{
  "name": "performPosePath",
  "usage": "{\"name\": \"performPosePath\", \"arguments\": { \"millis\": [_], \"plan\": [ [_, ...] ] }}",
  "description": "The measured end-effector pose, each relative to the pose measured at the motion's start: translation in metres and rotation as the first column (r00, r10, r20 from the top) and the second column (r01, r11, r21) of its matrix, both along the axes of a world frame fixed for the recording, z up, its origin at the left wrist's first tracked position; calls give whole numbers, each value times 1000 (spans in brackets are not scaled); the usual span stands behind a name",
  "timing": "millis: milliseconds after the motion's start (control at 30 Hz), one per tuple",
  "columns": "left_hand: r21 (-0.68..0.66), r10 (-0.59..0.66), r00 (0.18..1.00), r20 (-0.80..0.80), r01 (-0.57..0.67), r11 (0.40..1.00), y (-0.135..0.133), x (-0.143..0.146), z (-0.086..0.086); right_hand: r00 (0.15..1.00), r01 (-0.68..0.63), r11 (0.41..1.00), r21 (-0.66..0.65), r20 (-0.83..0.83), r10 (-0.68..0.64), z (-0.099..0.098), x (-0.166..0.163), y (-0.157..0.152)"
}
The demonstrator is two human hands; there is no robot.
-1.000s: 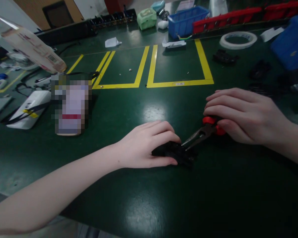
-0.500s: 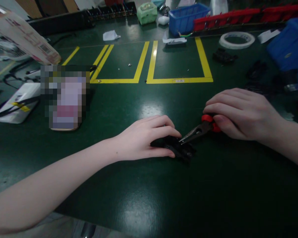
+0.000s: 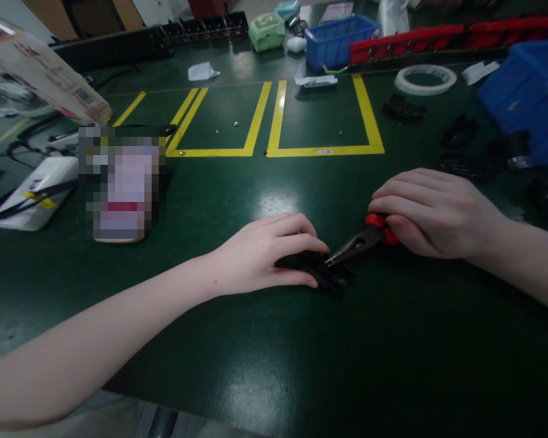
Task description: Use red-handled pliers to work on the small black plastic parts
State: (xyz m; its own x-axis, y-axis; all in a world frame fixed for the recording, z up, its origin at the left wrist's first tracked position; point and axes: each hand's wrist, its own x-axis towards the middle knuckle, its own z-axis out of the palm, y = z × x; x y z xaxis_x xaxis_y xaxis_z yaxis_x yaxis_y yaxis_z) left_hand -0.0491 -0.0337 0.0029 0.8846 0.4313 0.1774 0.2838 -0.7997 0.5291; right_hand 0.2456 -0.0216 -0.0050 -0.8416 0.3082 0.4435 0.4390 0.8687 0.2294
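Observation:
My left hand [image 3: 274, 252] grips a small black part [image 3: 331, 277] between thumb and fingers, low over the dark green table [image 3: 274, 340]. The part's exact kind is too dark to make out. My right hand [image 3: 429, 213] is closed around the red handles of needle-nose pliers [image 3: 358, 243]. Their metal jaws point left and down, and the tips meet the top of the black part. The jaw tips look nearly together; whether they pinch anything is too small to tell.
A phone [image 3: 125, 194], partly blurred, lies at the left beside a white box [image 3: 41, 188]. Yellow tape [image 3: 326, 151] marks the table beyond my hands. At right are a tape roll [image 3: 425, 79], black parts [image 3: 404, 108] and a blue bin [image 3: 525, 97]. Another blue bin [image 3: 338, 42] stands behind.
The pliers' jaws have drawn closer together at the black part. My left hand keeps its hold, and the whole view has shifted slightly.

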Motion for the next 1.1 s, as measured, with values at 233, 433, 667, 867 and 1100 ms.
{"name": "performPosePath", "arguments": {
  "millis": [233, 433, 667, 867, 1100],
  "plan": [
    [-32, -18, 1000, -17, 17, 999, 2, 0, 1, 1000, 15, 1000, 13, -18, -15, -3, 3, 1],
    [-28, -29, 1000, 5, 29, 999, 1, -2, -1, 997, 62, 998, -21, -37, -62, -5, 3, 2],
    [7, 187, 982, 23, -187, 982, -24, 2, 0, 998, 49, 999, 19, -30, -49, 2, 0, -1],
    [130, 325, 940, -103, -311, 941, -37, 19, -1, 997, 78, 996, 43, -14, -77, 2, -3, -2],
    [106, 358, 933, -45, -352, 930, -30, 15, -1, 979, 174, 985, 11, 110, -174, 2, -6, -4]
  ]
}}
